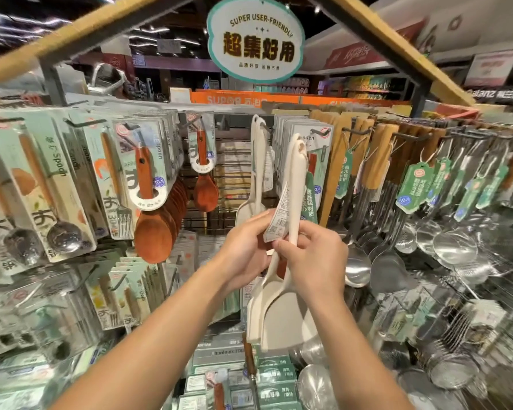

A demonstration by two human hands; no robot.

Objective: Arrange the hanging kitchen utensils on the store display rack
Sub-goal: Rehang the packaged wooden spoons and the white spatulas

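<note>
A cream plastic spatula is held upright in front of the display rack, handle hole at the top, blade at the bottom. A second cream blade shows just behind it. My left hand grips the handle from the left, thumb by a white barcode tag. My right hand pinches the handle and the tag's lower edge from the right. Another cream spatula hangs on a hook behind, at centre.
Brown wooden rice spoons and carded spoons hang at left. Wooden-handled turners and steel ladles and strainers crowd the right. Boxed goods lie below. A sign hangs overhead.
</note>
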